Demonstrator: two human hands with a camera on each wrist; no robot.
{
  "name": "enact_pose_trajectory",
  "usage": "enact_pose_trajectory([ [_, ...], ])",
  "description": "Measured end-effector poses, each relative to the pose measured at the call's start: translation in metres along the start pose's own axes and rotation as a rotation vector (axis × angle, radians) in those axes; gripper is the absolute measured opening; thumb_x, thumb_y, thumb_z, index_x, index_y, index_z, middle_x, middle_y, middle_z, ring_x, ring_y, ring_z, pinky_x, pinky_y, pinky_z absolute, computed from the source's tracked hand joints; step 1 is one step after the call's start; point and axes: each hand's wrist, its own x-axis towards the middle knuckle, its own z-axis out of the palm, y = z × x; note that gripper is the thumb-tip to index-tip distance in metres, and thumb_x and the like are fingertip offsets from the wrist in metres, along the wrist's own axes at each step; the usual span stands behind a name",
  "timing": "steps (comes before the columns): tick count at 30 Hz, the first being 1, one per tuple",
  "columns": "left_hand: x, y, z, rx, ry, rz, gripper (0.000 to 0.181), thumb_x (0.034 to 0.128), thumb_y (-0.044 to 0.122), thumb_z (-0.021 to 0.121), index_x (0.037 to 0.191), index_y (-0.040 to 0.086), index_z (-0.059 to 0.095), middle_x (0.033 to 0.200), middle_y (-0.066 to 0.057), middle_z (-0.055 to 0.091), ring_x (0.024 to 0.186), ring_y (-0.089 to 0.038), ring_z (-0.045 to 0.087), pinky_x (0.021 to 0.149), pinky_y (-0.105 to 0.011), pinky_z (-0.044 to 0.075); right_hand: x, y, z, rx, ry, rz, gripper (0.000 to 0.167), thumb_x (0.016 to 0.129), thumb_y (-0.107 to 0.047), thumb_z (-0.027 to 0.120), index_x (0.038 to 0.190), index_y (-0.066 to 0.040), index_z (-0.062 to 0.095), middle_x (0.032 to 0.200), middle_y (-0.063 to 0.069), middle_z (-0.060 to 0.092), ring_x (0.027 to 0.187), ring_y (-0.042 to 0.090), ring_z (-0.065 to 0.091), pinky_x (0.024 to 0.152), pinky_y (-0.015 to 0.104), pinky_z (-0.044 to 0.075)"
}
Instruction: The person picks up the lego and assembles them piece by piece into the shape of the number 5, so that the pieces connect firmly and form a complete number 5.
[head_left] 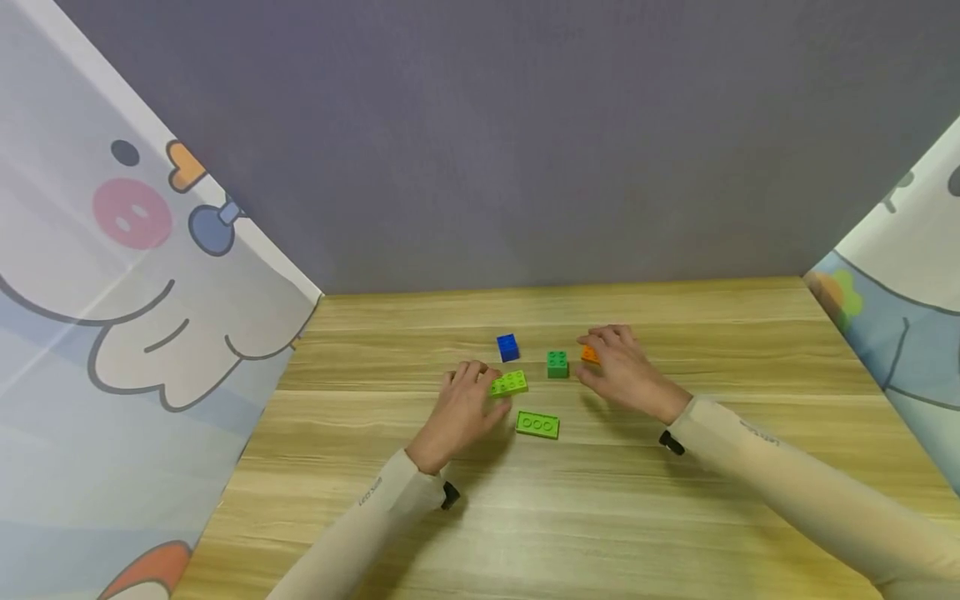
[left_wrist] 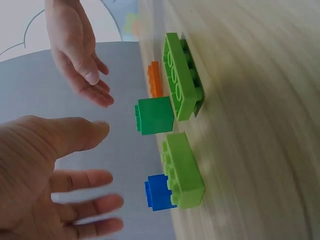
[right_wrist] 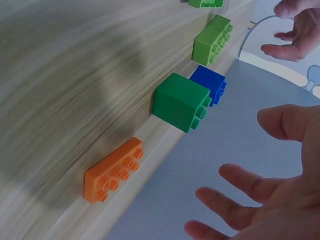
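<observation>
My left hand [head_left: 465, 408] hovers over the left end of a lime green brick [head_left: 512, 383], its fingers spread; the left wrist view shows a gap between that hand and the brick. Over on the right, my right hand [head_left: 624, 371] hangs above an orange brick [head_left: 591, 355] and partly covers it in the head view. The right wrist view shows its fingers apart and holding nothing. Between the hands stands a dark green brick [head_left: 557, 364], studs up. Behind the lime brick is a small blue brick [head_left: 507, 347]. Nearer the person, a second lime green brick [head_left: 537, 425] shows its hollow underside.
The bricks lie on a wood-grain table [head_left: 600, 517]. A grey panel [head_left: 525, 150] rises at its back edge. Panels with cartoon prints stand at the left [head_left: 135, 283] and right [head_left: 900, 292].
</observation>
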Motion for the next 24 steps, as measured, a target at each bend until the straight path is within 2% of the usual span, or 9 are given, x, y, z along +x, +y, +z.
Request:
enact_pose_trajectory([
  [5, -0.002, 0.005, 0.010, -0.022, -0.105, 0.109, 0.042, 0.0850, 0.028, 0.072, 0.119, 0.006, 0.061, 0.111, -0.004, 0.059, 0.104, -0.020, 0.052, 0.093, -0.035, 0.043, -0.002, 0.000, 0.001, 0.019, -0.003, 0.023, 0.045, 0.092, -0.027, 0.061, 0.128, 0.000, 0.054, 0.125, 0.020, 0.053, 0.118, 0.039, 0.036, 0.094, 0.060, 0.026],
  [8, -0.004, 0.010, 0.016, -0.033, -0.136, 0.150, 0.043, 0.0838, 0.029, 0.073, 0.119, 0.008, 0.062, 0.111, -0.003, 0.060, 0.101, -0.018, 0.053, 0.095, -0.034, 0.042, -0.004, 0.000, 0.002, 0.022, 0.000, 0.026, 0.044, 0.092, -0.027, 0.061, 0.127, 0.000, 0.055, 0.123, 0.019, 0.054, 0.116, 0.039, 0.037, 0.093, 0.059, 0.027],
  [18, -0.004, 0.017, 0.029, -0.033, -0.118, 0.193, 0.037, 0.0795, 0.023, 0.078, 0.112, 0.010, 0.066, 0.107, -0.001, 0.062, 0.096, -0.016, 0.055, 0.085, -0.029, 0.046, -0.008, 0.002, 0.001, 0.016, 0.019, 0.025, 0.045, 0.091, -0.026, 0.063, 0.126, 0.001, 0.055, 0.123, 0.021, 0.054, 0.114, 0.041, 0.037, 0.093, 0.060, 0.026],
  [24, -0.001, 0.021, 0.034, -0.017, -0.116, 0.210, 0.036, 0.0796, 0.025, 0.078, 0.111, 0.011, 0.066, 0.103, 0.000, 0.062, 0.096, -0.015, 0.056, 0.088, -0.030, 0.046, -0.009, 0.003, -0.001, 0.015, 0.024, 0.024, 0.045, 0.092, -0.027, 0.062, 0.127, 0.000, 0.055, 0.124, 0.020, 0.054, 0.115, 0.040, 0.037, 0.092, 0.059, 0.027],
])
